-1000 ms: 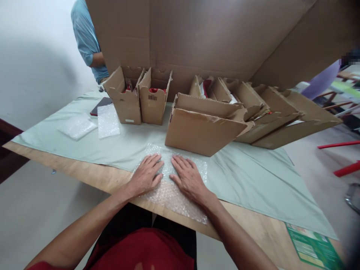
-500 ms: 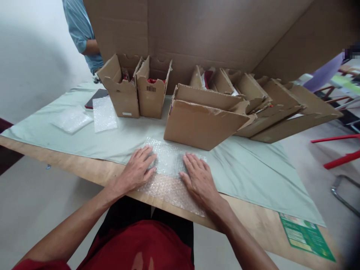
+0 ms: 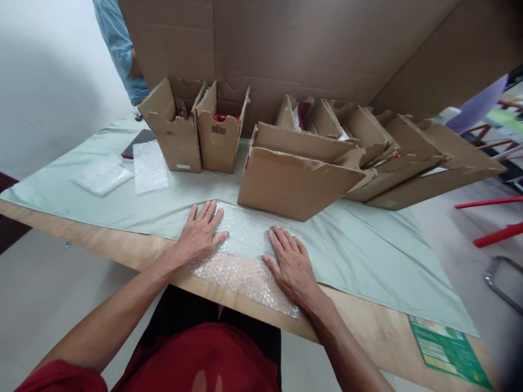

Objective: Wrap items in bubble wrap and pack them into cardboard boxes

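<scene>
View from above the person's own arms, looking down at a wooden table (image 3: 134, 255) covered by a pale green cloth (image 3: 359, 256).

In the lower centre of the frame, a sheet of clear bubble wrap (image 3: 245, 239) lies flat. Its far part rests on the cloth and its near part on bare wood, reaching the table's near edge.

The left hand (image 3: 200, 234) lies palm down on the wrap's left side, with fingers straight and slightly spread. It grips nothing. The right hand (image 3: 292, 267) lies palm down on the wrap's right side in the same way, flat and wide, and also grips nothing. The two hands are apart, with bare wrap between them.

Just beyond the wrap, centre frame, sits a low open box (image 3: 292, 188). Its near corner is close to the wrap's far edge. To the right a row of boxes (image 3: 412, 169) leans, flaps open.

At upper left an upright box (image 3: 177, 141) stands touching a second upright box (image 3: 220, 144). Both are open, with something red inside.

Left of these lie two small wrap pieces (image 3: 150, 166) and a dark phone (image 3: 139, 142). A large cardboard sheet (image 3: 306, 49) fills the top of the frame.

At the top left edge, another person's sleeve (image 3: 118, 38), light blue, shows past the cardboard. A green leaflet (image 3: 447, 351) lies on the wood at lower right. The person's red top (image 3: 204, 359) is at the bottom centre.
</scene>
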Tool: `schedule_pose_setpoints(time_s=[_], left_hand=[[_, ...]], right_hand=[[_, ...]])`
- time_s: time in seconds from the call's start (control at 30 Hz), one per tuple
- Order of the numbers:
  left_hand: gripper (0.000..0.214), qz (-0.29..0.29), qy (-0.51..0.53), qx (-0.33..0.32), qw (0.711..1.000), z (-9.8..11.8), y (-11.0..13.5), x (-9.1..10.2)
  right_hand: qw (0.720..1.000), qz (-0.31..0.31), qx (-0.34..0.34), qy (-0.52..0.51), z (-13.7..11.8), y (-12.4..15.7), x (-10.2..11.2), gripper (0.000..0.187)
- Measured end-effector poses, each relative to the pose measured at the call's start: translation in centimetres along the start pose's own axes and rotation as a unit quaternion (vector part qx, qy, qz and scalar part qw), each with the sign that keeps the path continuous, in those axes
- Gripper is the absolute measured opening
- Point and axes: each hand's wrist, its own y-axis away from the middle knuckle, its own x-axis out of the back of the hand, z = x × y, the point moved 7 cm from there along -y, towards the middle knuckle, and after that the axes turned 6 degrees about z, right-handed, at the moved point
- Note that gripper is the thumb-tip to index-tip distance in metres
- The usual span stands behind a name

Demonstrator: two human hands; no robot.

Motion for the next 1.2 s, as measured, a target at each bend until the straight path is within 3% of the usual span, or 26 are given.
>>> schedule_pose_setpoints(time_s=[0.2, 0.37, 0.5, 0.7, 0.8, 0.9, 1.0, 1.1, 1.2], left_hand=[[0.056, -0.011, -0.020, 0.001, 1.000, 0.5, 0.2, 0.8], [0.036, 0.037, -0.019, -0.007, 0.999, -0.4, 0.2, 2.4], [0.037, 0.045, 0.006, 0.018, 0.999, -0.7, -0.2, 1.9], [0.040, 0.057, -0.007, 0.026, 0.998, -0.5, -0.2, 0.9], [0.038, 0.064, 0.013, 0.024, 0.998, -0.8, 0.3, 1.4], [0.033, 0.100, 0.042, 0.002, 0.994, -0.7, 1.0, 2.7], [0.029, 0.128, 0.081, -0.037, 0.988, 0.2, 1.9, 4.1], [0.028, 0.107, 0.118, -0.081, 0.984, 1.7, 2.8, 4.6], [0.028, 0.059, 0.141, -0.121, 0.981, 3.2, 3.6, 4.0]], right_hand=[[1.000, 0.015, -0.005, 0.003, 0.3, -0.4, 0.6, 0.055], [0.995, 0.064, -0.075, -0.004, 4.3, -0.8, 2.1, 0.047], [0.990, 0.078, -0.113, -0.010, 6.4, -1.1, 1.5, 0.044], [0.984, 0.129, -0.114, -0.049, 6.0, -0.7, 1.4, 0.033], [0.986, 0.125, -0.075, -0.076, 5.2, 1.0, 2.8, 0.036], [0.991, 0.051, 0.005, -0.121, 4.5, 4.0, 3.9, 0.043], [0.991, 0.007, 0.039, -0.127, 4.8, 7.5, 4.6, 0.048], [0.993, 0.013, 0.040, -0.113, 4.8, 9.6, 4.7, 0.047], [0.990, 0.037, 0.059, -0.123, 3.0, 9.6, 4.1, 0.035]])
